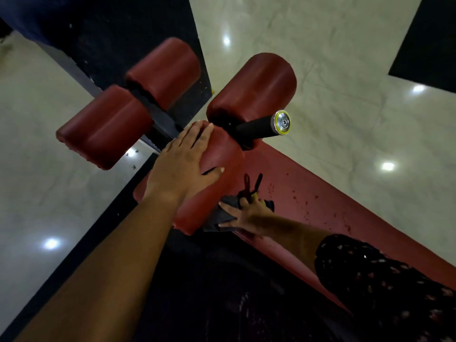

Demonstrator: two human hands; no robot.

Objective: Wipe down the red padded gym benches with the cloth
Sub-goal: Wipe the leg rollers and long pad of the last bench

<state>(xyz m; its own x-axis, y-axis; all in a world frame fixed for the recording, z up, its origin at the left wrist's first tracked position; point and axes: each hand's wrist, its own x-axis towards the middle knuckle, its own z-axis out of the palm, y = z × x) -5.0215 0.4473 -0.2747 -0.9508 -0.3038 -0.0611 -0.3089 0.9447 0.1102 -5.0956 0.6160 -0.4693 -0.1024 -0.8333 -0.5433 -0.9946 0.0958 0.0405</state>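
Note:
A red padded roller [217, 183] lies at the head of the red bench pad [320, 206], which runs down to the right and is speckled with dark spots. My left hand [182, 166] rests flat on top of this roller, fingers straight. My right hand [243, 214] presses a dark grey cloth [219, 215] against the roller's near lower side, fingers spread over it. Part of the cloth is hidden under the hand.
Three more red rollers sit beyond: two on the left [106, 127] [165, 70] and one to the right [256, 87]. A black handle with a chrome cap [271, 125] sticks out right. Glossy pale floor [345, 70] surrounds the bench, with black mats [429, 38].

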